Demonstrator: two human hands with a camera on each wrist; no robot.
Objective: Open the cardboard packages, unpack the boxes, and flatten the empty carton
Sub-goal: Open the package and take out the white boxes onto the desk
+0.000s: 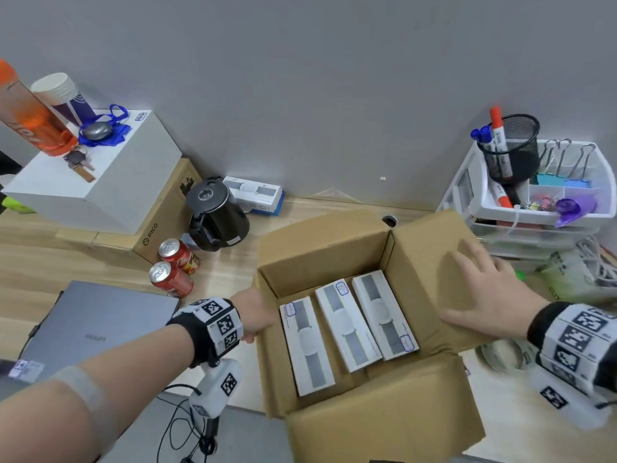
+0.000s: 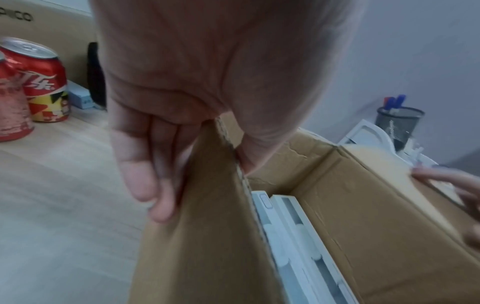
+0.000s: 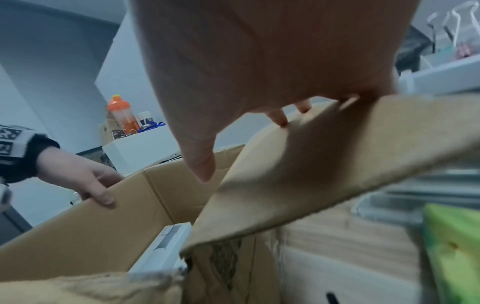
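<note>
Carton (image 1: pixel 384 426) sits open on the desk (image 1: pixel 66 262), 3 white boxes (image 1: pixel 347 325) still inside. Left hand (image 1: pixel 253 315) pinches the left flap (image 2: pixel 207 226); right hand (image 1: pixel 490 295), fingers flat, presses the right flap (image 1: pixel 430 262) outward. Unpacking & flattening remain.

This looks like an office desk set against a plain grey wall (image 1: pixel 334 78). The wood-grain desktop (image 1: pixel 50 259) carries a closed laptop (image 1: pixel 96 325), a mesh pen cup (image 1: pixel 512 147) with markers, and a white drawer organiser (image 1: pixel 500 212) holding binder clips (image 1: pixel 564 162). Left of the left hand's fingers (image 2: pixel 145 174) stand two cola cans (image 1: pixel 175 267), a black kettle (image 1: pixel 217 215) and a stack of product cartons, one printed PICO (image 1: pixel 150 233). Beyond the right hand's fingers (image 1: pixel 480 259), cables (image 1: pixel 597 259) lie bundled beside the organiser.
</note>
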